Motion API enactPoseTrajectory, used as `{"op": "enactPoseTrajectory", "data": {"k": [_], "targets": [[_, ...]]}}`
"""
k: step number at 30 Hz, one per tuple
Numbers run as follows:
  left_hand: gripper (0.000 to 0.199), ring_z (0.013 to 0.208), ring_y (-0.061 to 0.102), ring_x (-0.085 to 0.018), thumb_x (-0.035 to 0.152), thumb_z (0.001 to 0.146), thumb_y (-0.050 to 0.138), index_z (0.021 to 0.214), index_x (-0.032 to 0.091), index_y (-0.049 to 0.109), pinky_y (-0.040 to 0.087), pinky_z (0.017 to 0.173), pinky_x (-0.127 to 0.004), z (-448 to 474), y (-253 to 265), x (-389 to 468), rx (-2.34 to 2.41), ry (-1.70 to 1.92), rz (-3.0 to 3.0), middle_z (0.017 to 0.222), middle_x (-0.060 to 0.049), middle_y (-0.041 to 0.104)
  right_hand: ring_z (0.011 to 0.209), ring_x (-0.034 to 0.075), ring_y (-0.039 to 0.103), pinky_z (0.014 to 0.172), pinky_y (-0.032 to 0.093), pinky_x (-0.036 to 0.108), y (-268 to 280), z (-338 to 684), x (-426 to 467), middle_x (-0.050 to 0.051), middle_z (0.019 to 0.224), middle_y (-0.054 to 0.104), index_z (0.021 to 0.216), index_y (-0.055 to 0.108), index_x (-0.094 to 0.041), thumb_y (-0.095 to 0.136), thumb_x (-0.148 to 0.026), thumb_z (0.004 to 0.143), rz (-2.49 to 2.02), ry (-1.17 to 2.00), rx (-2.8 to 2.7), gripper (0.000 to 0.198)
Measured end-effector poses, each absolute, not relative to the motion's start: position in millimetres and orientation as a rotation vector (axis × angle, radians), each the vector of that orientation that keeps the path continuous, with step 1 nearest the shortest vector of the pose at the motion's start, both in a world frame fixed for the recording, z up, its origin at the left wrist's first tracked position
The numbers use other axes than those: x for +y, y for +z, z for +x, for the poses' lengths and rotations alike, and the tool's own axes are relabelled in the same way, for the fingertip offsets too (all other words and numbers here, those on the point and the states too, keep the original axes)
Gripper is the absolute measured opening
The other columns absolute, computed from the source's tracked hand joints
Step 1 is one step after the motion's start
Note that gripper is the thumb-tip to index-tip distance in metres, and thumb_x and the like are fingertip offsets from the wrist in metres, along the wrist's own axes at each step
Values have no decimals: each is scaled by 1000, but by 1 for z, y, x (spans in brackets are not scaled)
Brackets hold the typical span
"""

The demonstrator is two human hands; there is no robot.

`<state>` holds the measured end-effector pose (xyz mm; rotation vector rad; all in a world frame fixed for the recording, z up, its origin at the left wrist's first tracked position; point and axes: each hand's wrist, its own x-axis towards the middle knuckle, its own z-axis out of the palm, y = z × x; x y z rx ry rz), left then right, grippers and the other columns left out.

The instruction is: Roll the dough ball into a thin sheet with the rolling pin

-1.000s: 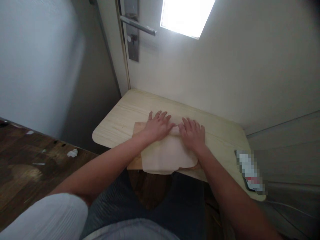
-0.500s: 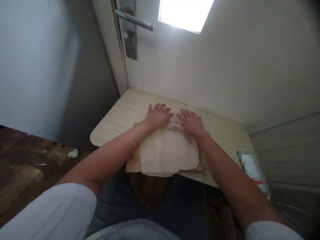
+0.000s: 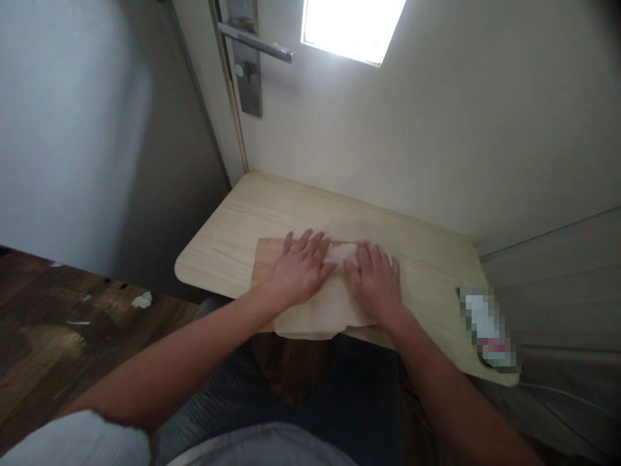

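Observation:
A thin, cream-coloured sheet with an uneven front edge, which looks like rolled-out dough [image 3: 315,317], lies over a wooden board [image 3: 266,255]. Its near edge droops slightly past the front of the board. My left hand [image 3: 301,268] rests flat on the sheet's far left part, fingers stretched out and a little apart. On the far right part lies my right hand [image 3: 376,278], its fingers extended too and slightly blurred. Between the two hands a paler strip of the sheet shows. What lies under my palms is hidden.
The board sits on a light wooden table [image 3: 218,239] against a white door with a metal handle [image 3: 257,43]. A blurred-out flat object [image 3: 488,330] lies at the table's right end. White scraps [image 3: 142,299] are on the floor at left.
Both hands have come back towards me from beyond the sheet's far edge and now lie on the sheet. More of the board's far left corner shows.

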<state>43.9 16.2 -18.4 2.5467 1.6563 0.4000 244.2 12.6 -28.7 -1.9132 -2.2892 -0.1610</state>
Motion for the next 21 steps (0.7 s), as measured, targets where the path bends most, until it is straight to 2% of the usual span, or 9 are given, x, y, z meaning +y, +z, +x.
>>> {"op": "enactPoseTrajectory", "data": {"k": [2,5,9,13,18,21], "targets": [[63,153,25,-26,55,104,20,157,22,32,16,125,-53,42,-20,-7,1627,421,2566,162,-8,37,147,33,32,119,17,59,-33,248,-10,18,159,39,157,31,-12,28,-49,104,-1861,-196,-2286,65],[66,154,23,-25,57,104,21,158,21,29,14,125,-53,42,-21,-17,1606,443,2587,163,-9,36,148,31,31,121,16,57,-36,252,-19,18,159,38,158,29,-11,29,-50,104,-1833,-200,-2295,66],[66,154,22,-28,57,104,17,155,21,37,13,124,-57,43,-20,15,1649,418,2572,163,-8,36,147,32,32,120,19,56,-31,248,17,16,159,39,154,38,-11,24,-52,104,-1920,-106,-2319,66],[63,151,27,-31,57,104,15,151,28,44,18,121,-63,43,-18,65,1679,374,2522,162,-6,38,148,33,30,119,20,60,-20,238,68,13,161,37,155,38,-15,18,-52,104,-1996,-82,-2304,66],[56,147,32,-35,55,104,25,151,31,44,24,115,-68,39,-19,114,1642,297,2513,161,-10,38,148,37,31,115,24,65,-9,232,111,11,163,33,156,36,-23,16,-57,103,-2050,31,-2368,66],[55,147,32,-36,53,104,25,151,31,45,26,114,-69,38,-17,126,1636,256,2511,160,-12,39,147,38,32,114,25,67,-8,232,122,12,163,33,155,38,-24,17,-57,104,-2026,48,-2370,65]]}}
